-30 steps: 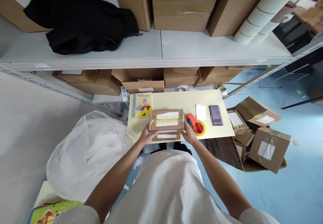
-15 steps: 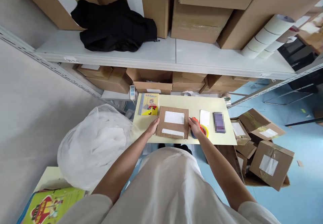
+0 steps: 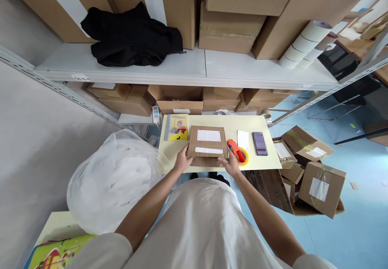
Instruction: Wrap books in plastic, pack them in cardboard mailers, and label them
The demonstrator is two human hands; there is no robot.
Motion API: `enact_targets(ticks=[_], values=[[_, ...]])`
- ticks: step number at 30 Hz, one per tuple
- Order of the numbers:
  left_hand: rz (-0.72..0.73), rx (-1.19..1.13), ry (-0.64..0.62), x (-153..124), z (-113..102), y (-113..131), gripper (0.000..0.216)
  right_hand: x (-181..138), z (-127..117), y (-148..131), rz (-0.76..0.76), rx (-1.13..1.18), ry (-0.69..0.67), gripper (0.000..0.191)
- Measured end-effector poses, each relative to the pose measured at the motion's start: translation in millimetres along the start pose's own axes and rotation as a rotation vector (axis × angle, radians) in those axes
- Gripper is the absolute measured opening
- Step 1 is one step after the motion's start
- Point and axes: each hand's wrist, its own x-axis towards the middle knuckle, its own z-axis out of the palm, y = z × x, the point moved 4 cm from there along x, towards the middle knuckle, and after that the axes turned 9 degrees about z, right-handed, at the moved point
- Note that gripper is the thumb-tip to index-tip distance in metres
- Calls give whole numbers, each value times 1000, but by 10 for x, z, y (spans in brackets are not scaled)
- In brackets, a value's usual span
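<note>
A flat brown cardboard parcel [image 3: 207, 143] with white labels sits tilted up off the pale yellow table [image 3: 263, 162]. My left hand [image 3: 182, 160] grips its near left corner and my right hand [image 3: 230, 164] grips its near right corner. Just right of the parcel lies an orange tape dispenser [image 3: 237, 152] with a yellow tape roll. A yellow picture book [image 3: 176, 127] lies to the left of the parcel.
A white card [image 3: 243, 139] and a purple blurred item [image 3: 260, 143] lie on the table's right part. A big white plastic bag [image 3: 112, 180] stands at left. Taped boxes [image 3: 321, 184] pile on the blue floor at right. Shelves with cartons, a black garment [image 3: 133, 36] and paper rolls [image 3: 303, 45] stand behind.
The parcel lay flat on the table half a second ago; now both hands hold its near edge and it is raised. The view shifted slightly.
</note>
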Motion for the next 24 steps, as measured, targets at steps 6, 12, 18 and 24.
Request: enact_targets(ticks=[6,12,18,24], values=[[-49,188,-46,313,-192,391,46,183,-450,-304,237,-39,16,69],[-293,271,-122,369,-57,278,68,258,-271,-452,213,-340,-2,65],[-174,302,-47,199,-491,228,58,130,-532,-365,-2,-543,191,59],[486,810,-253,212,-469,862,34,-14,-412,-817,-566,-852,-152,41]])
